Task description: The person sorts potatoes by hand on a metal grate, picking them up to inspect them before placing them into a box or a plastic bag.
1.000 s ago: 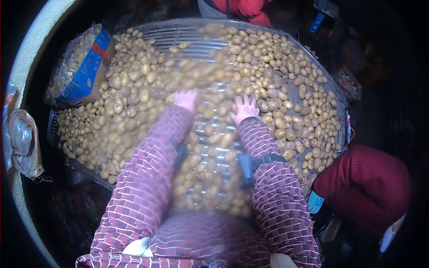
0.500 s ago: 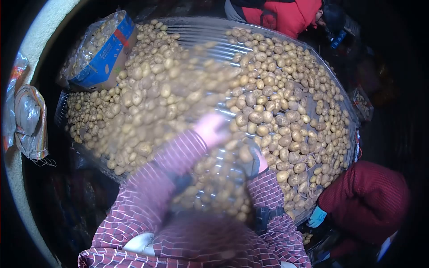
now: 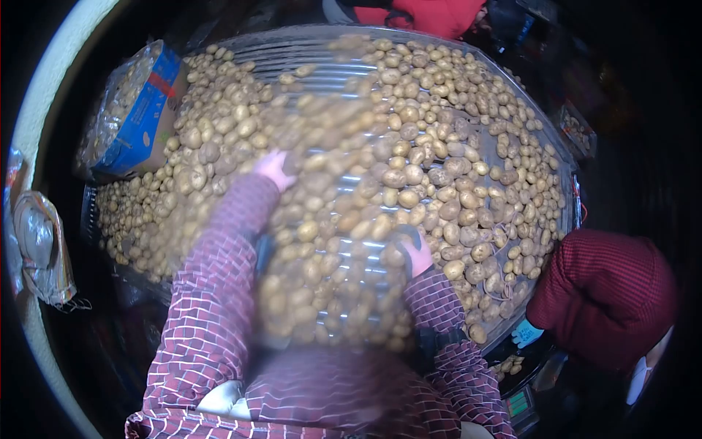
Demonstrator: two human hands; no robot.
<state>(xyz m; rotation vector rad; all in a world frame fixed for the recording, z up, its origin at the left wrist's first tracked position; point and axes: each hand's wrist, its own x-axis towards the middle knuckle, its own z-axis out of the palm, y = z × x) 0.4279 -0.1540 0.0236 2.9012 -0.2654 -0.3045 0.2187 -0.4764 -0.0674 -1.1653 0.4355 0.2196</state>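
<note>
Potatoes (image 3: 307,231) cover a large ribbed metal surface (image 3: 292,53); those in the middle are smeared by motion. My left hand (image 3: 276,171) reaches onto the pile left of centre, at the edge of the blurred potatoes; its fingers are partly hidden and too blurred to read. My right hand (image 3: 414,250), in a dark partial glove, lies among the potatoes right of centre. Its fingers curve round a potato (image 3: 393,254) at their left side. Both forearms are in checked purple sleeves.
A blue cardboard box (image 3: 142,117) lined with plastic stands on the left of the pile. A person in red (image 3: 431,16) is at the far edge. Another in dark red (image 3: 607,300), with a light-blue glove (image 3: 526,334), bends at the right. Plastic bags (image 3: 40,241) hang on the left.
My left hand has moved left and a little away from me, apart from my right hand, which stays nearly in place. Potatoes in the middle have shifted, and the whole view has moved slightly.
</note>
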